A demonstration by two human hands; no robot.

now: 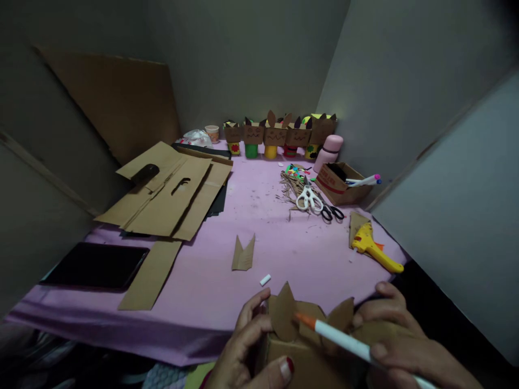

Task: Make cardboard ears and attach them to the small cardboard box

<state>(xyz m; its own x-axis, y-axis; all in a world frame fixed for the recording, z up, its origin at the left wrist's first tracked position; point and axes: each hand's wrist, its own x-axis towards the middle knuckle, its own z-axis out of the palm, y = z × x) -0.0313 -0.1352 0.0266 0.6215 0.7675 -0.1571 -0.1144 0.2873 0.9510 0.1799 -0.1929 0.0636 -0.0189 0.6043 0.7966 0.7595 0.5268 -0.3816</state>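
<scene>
My left hand (243, 348) grips the left side of a small brown cardboard box (304, 364), thumb on its near face. Two pointed cardboard ears stand at the box's top edge; the left ear (284, 313) is in full view. Closed around a white marker (344, 340) with an orange tip, my right hand (421, 351) is at the box's right side. The marker's tip lies by the left ear; whether it touches cannot be told. A small white cap (265, 280) rests on the table beyond the box. Farther off lies a V-shaped cardboard piece (243, 255).
Cardboard sheets (170, 194) and a dark tablet (97, 265) lie left. White scissors (309, 200), a yellow glue gun (375, 248) and a cardboard box of pens (344, 183) are right. Several cardboard animal-faced cups (275, 135) stand at the back beside a pink bottle (329, 151).
</scene>
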